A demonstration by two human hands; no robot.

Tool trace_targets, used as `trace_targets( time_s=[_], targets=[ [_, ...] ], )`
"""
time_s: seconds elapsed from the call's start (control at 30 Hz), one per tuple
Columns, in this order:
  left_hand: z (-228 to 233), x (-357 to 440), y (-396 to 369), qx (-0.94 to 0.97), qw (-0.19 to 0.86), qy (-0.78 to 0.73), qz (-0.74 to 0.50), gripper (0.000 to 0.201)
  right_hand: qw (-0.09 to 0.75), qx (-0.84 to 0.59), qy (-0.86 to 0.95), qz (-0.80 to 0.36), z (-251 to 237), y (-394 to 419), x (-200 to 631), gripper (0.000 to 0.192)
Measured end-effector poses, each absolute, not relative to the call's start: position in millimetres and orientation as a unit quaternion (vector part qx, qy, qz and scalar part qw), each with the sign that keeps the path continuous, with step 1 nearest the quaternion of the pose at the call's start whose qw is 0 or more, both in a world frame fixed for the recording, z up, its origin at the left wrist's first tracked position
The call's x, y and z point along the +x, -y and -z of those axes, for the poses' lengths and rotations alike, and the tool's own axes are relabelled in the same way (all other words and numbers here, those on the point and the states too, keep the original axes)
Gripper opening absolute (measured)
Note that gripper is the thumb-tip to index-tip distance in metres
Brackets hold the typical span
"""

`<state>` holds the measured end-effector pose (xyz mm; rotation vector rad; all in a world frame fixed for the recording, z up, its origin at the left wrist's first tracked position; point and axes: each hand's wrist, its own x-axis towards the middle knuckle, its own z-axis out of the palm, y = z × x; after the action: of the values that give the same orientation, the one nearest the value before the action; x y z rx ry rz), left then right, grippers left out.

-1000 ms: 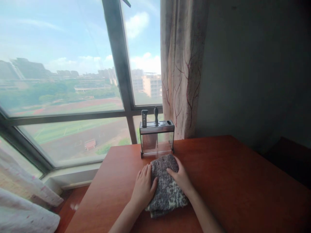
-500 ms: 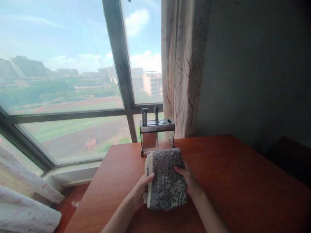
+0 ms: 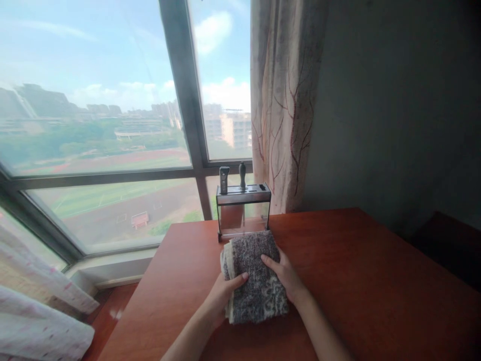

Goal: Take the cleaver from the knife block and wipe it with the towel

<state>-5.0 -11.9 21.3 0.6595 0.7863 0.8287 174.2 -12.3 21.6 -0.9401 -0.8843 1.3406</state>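
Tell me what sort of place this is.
Probably a room in a home, well above ground level: the large window looks down on a sports field, a patterned curtain hangs beside it, and a reddish wooden table stands close by.

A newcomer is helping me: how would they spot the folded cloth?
Find the red-brown table beside the window. Just in front of its clear stand, the left hand and right hand hold the folded cloth. Fuzzy and grey with a pale pattern, it looks nothing like the dark-framed stand behind it.
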Motion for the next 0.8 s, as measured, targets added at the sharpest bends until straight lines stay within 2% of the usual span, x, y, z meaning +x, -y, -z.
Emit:
trace_targets(
  time_s=[0.17, 0.33, 0.63, 0.8],
  targets=[
    [-20, -6, 4, 0.307, 0.751, -0.399, -0.427, 0.063, 0.594, -0.423, 0.391, -0.562, -20, 12, 171, 0.05],
    [-19, -9, 0, 0.291, 0.738, -0.404, -0.455, 0.063, 0.579, -0.426, 0.405, -0.565, -13, 11, 167, 0.048],
    [-25, -21, 3, 0.248, 0.829, -0.335, -0.372, 0.065, 0.571, -0.428, 0.387, -0.585, -11, 10, 169, 0.041],
    [-24, -20, 2, 0.243, 0.822, -0.341, -0.386, 0.066, 0.547, -0.445, 0.448, -0.549, -16, 3, 169, 0.043]
  ],
)
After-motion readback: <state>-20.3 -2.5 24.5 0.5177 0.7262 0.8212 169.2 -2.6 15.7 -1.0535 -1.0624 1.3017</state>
